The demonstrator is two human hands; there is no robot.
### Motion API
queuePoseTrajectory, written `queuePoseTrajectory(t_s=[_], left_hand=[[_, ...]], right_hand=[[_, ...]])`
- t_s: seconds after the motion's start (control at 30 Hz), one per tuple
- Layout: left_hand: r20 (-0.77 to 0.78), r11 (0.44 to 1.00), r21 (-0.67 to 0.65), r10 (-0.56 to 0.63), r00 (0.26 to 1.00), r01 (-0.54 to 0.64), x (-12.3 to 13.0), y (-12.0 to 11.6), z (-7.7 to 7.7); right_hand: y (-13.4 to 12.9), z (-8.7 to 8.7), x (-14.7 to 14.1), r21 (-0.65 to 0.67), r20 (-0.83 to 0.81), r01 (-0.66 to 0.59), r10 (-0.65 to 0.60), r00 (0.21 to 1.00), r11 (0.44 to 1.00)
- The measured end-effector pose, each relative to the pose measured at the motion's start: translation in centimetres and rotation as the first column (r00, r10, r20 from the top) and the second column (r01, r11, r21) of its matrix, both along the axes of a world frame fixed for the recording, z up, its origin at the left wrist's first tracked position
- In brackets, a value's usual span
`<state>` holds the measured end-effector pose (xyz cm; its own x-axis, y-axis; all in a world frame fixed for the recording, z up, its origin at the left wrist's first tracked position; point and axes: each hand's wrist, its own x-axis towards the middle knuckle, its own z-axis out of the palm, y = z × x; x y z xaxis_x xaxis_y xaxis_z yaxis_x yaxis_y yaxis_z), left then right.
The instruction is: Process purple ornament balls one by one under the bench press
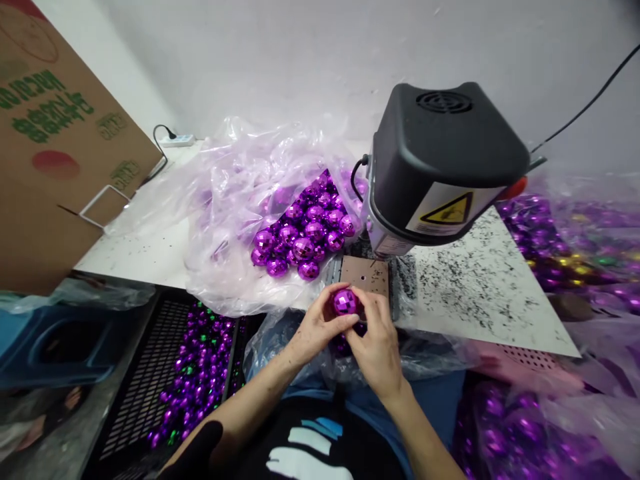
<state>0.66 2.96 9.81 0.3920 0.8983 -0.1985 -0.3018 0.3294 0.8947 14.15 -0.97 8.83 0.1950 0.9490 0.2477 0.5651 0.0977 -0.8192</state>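
Note:
A shiny purple faceted ball (345, 302) is held between both hands just above the table's front edge. My left hand (320, 323) grips it from the left, fingers curved around the far side and thumb along the near side. From the right, my right hand (374, 333) closes its fingers on the same ball. Beyond my hands is a black-topped drill press (445, 160) with a brown base block (365, 275) that has a small hole. Left of the block, a heap of similar purple balls (303, 248) spills from a clear plastic bag (215, 193).
Black flecks cover the white table (505, 300) on the right. A black crate (135, 380) of small purple and green pieces stands at lower left, beside a blue stool (55, 333). A cardboard box (65, 147) stands at left. Bagged purple balls (520, 427) lie at lower right.

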Motion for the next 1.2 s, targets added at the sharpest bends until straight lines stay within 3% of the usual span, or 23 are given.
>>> queuePoseTrajectory(t_s=[0.07,0.17,0.27,0.37,0.43,0.53,0.67,0.83,0.93,1.03,1.13,1.2], left_hand=[[0.081,0.996,-0.083,0.045,0.996,-0.038,0.1,0.5,-0.1],[0.246,0.967,-0.247,0.007,0.969,0.056,-0.3,1.4,-0.8],[0.355,0.927,-0.333,-0.043,0.934,0.17,-0.9,2.2,-1.4],[0.392,0.91,-0.356,-0.063,0.918,0.214,-1.2,2.7,-1.8],[0.377,0.923,-0.33,-0.062,0.924,0.197,-1.1,3.0,-1.9],[0.355,0.93,-0.324,-0.049,0.934,0.172,-1.0,3.7,-1.9],[0.411,0.871,-0.432,-0.039,0.911,0.232,-1.0,4.5,-1.6],[0.423,0.845,-0.466,-0.047,0.905,0.262,-0.9,4.5,-1.6],[0.266,0.924,-0.352,-0.053,0.963,0.148,-0.5,4.4,-2.1],[-0.068,0.999,-0.004,0.037,0.997,-0.037,0.3,4.6,-2.5],[-0.349,0.934,0.355,0.166,0.922,-0.034,1.1,5.2,-2.9],[-0.443,0.867,0.498,0.222,0.869,0.032,1.7,5.8,-3.3]], right_hand=[[-0.2,0.0,-0.6,-0.018,-0.06,0.002,-0.003,0.998,1.0],[-0.8,0.3,-0.4,-0.042,-0.176,0.015,-0.022,0.984,0.999],[-1.3,1.2,1.6,-0.066,-0.256,0.049,-0.064,0.965,0.997],[-0.9,3.4,4.6,-0.055,-0.3,0.118,-0.129,0.945,0.992],[-0.2,5.4,6.4,0.028,-0.336,0.214,-0.192,0.922,0.976],[1.2,8.8,8.1,0.249,-0.411,0.416,-0.293,0.863,0.875],[2.7,11.8,8.5,0.362,-0.398,0.413,-0.262,0.879,0.836],[3.3,13.3,9.0,0.435,-0.351,0.384,-0.24,0.905,0.814],[3.5,14.2,9.9,0.454,-0.328,0.365,-0.229,0.917,0.813],[3.8,15.1,10.3,0.464,-0.32,0.343,-0.206,0.925,0.817],[4.1,15.5,10.0,0.496,-0.297,0.311,-0.178,0.938,0.811],[4.2,15.3,9.5,0.497,-0.285,0.303,-0.176,0.942,0.813]])
